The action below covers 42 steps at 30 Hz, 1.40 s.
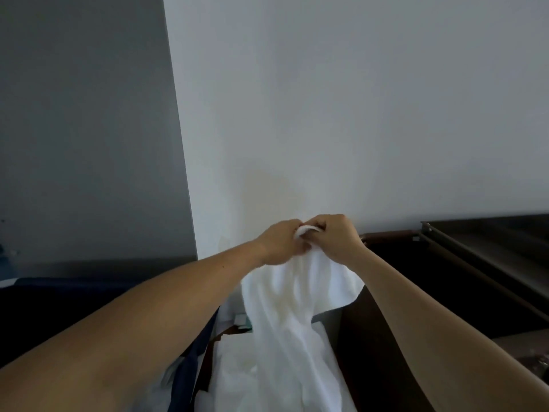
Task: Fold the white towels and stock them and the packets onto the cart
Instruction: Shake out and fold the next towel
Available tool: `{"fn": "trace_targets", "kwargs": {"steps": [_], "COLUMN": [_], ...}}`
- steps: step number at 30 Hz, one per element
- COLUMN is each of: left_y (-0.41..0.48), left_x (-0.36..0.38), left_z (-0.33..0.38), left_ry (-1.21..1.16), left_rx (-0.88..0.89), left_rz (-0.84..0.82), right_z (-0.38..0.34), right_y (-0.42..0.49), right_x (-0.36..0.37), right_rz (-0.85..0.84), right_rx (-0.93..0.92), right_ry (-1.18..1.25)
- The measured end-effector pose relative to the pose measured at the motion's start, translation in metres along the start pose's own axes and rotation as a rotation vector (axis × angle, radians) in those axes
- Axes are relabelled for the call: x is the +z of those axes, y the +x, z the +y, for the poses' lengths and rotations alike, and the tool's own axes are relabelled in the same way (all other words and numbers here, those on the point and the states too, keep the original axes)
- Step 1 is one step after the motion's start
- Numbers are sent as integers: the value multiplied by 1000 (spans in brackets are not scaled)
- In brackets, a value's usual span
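Folding step, early: one white towel (297,307) held up in the air, both hands together at its top edge. Left hand (280,243) and right hand (338,239) touch each other, each pinched shut on the same bunched corner of cloth, in front of the pale wall (356,99). Towel hangs from the hands toward 6 o'clock, draping onto more white cloth (237,367) below. Dark wooden furniture (475,263) at 3 o'clock of the hands; cart and packets not identifiable. Next move likely calls for sliding the hands apart along the edge to find the second corner and spread the towel flat.
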<state>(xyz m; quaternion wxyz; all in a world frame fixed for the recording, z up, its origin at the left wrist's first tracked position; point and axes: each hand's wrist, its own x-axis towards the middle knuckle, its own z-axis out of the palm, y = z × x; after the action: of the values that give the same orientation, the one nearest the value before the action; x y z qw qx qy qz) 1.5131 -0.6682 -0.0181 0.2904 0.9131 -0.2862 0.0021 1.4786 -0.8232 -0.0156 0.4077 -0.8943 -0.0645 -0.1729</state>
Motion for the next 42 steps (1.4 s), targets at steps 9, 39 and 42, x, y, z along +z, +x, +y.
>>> {"fn": "trace_targets", "kwargs": {"steps": [9,39,42], "left_y": [15,-35,-28], "left_x": [-51,4,-7], "left_z": [-34,-99,-93], "left_ry": [-72,-446,-362], "left_rx": [-137,-340,-304], "left_rz": [380,92,117], "right_z": [33,12,9], "right_y": [-4,35,29], "right_x": [-25,-32,-24], "right_rz": [103,152,-114], "right_rx": [212,164,129], "right_ry": [9,-406,-445]}}
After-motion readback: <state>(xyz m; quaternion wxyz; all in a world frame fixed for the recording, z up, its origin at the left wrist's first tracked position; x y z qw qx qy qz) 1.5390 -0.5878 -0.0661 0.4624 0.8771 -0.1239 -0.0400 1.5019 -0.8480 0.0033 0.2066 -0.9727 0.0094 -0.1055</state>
